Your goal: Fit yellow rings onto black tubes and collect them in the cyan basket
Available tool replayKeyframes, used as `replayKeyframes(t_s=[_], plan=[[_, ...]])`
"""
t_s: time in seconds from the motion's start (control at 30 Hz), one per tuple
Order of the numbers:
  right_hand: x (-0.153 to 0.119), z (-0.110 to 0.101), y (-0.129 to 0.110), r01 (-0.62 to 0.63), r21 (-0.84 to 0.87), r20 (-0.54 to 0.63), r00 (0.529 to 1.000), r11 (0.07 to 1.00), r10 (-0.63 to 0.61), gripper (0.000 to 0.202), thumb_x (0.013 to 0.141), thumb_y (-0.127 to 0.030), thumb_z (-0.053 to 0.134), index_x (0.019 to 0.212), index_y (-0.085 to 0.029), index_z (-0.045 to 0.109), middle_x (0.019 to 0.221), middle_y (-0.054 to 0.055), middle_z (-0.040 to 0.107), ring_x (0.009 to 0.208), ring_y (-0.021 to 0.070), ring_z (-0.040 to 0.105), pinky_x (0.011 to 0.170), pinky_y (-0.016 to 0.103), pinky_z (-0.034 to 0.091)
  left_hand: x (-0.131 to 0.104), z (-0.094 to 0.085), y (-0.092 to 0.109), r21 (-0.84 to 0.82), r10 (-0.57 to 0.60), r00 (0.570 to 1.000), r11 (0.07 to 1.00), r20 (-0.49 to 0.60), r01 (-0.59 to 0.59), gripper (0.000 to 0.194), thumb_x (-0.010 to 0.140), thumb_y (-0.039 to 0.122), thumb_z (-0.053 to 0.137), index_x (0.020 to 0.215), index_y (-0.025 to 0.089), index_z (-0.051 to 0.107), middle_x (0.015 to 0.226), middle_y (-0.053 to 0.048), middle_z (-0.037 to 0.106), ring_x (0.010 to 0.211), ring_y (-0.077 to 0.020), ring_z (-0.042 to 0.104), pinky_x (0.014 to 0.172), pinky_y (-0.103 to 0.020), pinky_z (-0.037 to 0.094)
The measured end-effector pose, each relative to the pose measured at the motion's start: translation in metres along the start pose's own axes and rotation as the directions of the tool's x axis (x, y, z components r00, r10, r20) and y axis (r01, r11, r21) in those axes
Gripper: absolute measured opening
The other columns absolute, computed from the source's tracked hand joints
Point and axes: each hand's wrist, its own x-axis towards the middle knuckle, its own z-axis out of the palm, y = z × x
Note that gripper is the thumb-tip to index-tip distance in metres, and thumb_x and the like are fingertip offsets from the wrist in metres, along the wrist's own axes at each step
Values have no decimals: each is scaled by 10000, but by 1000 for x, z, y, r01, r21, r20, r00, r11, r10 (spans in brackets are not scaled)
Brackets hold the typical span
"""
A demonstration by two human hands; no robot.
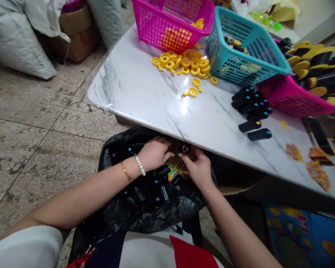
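Observation:
Both my hands reach into a black plastic bag (159,212) below the table's near edge. The bag holds several black tubes (164,192) with coloured ends. My left hand (155,153), with a pearl bracelet and a gold bangle on the wrist, rests on a packet of multicoloured small pieces (176,167). My right hand (197,167) grips the same packet from the right side. The fingertips of both hands meet at the packet's top, partly hidden under the table edge.
A white marble table (145,93) carries yellow rings (184,63), a row of black tubes (251,108), a pink basket (167,22), a teal basket (245,48), another pink basket (296,96) and small printed cards (315,171). White sacks (16,41) and a cardboard box (78,33) stand on the tiled floor.

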Motion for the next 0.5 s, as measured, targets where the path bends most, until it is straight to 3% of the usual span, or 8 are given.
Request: replayKeyframes(t_s=[0.07, 0.17, 0.33, 0.43, 0.5], plan=[[-15, -5, -1, 18, 57, 37, 999, 998, -20, 269, 798, -374, 642, 984, -180, 632, 844, 39, 699, 709, 189, 634, 651, 290, 500, 0, 3, 6, -170, 83, 996, 982, -28, -86, 372, 817, 209, 581, 1178, 125, 556, 1154, -119, 620, 1075, -229, 564, 942, -344, 451], [-26, -9, -2, 81, -40, 66, 995, 996, -78, 208, 795, -296, 647, 971, -186, 640, 867, 45, 671, 716, 180, 620, 673, 294, 502, 0, 9, 16, -278, 167, 986, 946, -20, -166, 378, 773, 126, 575, 1151, 135, 564, 1093, -95, 648, 1005, -203, 599, 897, -322, 475], [-35, -15, -4, 164, -69, 5, 986, 984, -164, 306, 783, -181, 625, 1087, -201, 598, 983, 59, 637, 759, 173, 625, 731, 307, 520, -2, 14, 22, -293, 170, 985, 943, 12, -159, 275, 804, 216, 589, 1068, 141, 594, 970, -72, 670, 886, -189, 623, 810, -305, 490], [-46, -29, -12, 182, -47, 15, 983, 982, -182, 230, 786, -171, 621, 1011, -219, 622, 929, 33, 653, 762, 171, 632, 740, 303, 523, -4, 11, 22, -311, 131, 990, 944, 43, -112, 427, 804, 299, 621, 1187, 138, 526, 982, -70, 667, 867, -183, 628, 782, -292, 497], [-53, -49, -18, 170, -43, -63, 983, 984, -173, 253, 781, -199, 648, 1031, -226, 620, 951, 31, 664, 822, 184, 641, 772, 310, 522, -5, 12, 21, -266, 135, 987, 958, 86, -108, 488, 814, 348, 614, 1235, 133, 494, 1045, -91, 660, 928, -203, 623, 819, -312, 492]])
